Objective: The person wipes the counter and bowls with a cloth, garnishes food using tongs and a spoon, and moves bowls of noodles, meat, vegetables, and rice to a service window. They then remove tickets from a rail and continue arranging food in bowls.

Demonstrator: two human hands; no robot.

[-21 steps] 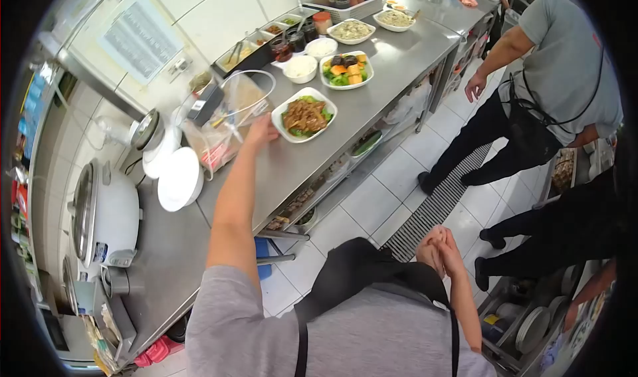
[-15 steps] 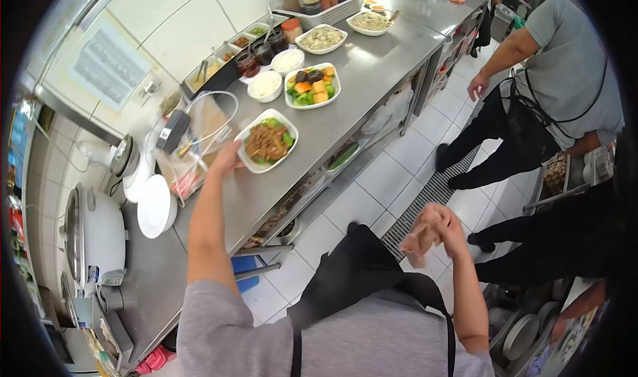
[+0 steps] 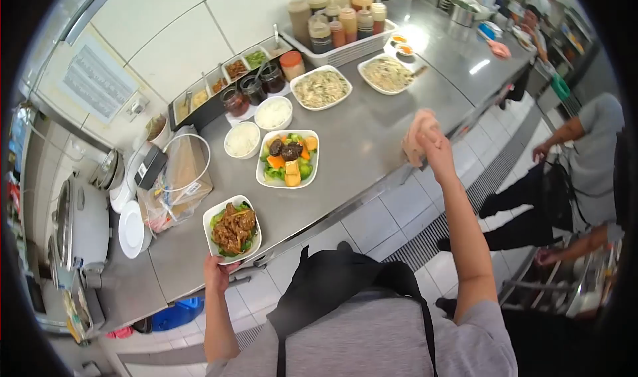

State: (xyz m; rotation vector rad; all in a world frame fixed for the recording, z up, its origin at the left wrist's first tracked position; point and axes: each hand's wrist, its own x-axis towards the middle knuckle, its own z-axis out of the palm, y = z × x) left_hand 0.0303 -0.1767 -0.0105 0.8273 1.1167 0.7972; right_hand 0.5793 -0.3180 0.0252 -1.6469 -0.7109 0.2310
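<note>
My left hand [image 3: 218,271] grips the lower edge of a white square dish [image 3: 258,229], which holds brown sauced meat [image 3: 232,228] on green leaves. The dish is at the counter's front edge; whether its base touches the steel is hard to tell. My right hand [image 3: 438,152] is closed around a crumpled pinkish cloth [image 3: 413,140], held over the counter's front edge. Between my hands, further back, stands a white dish of mixed vegetables [image 3: 292,159] with dark mushrooms. Two bowls of white rice [image 3: 242,140] sit behind it.
Two white dishes of pale noodle-like food [image 3: 321,88] stand near a basket of sauce bottles [image 3: 345,25]. Condiment tubs [image 3: 236,69] line the wall. A clear bag [image 3: 179,171] and white plates [image 3: 134,229] are at left. Co-workers [image 3: 585,151] stand at right.
My left hand has brought the meat dish toward me, to the counter's front edge. My right hand has moved the cloth forward, over the counter edge. The view has shifted.
</note>
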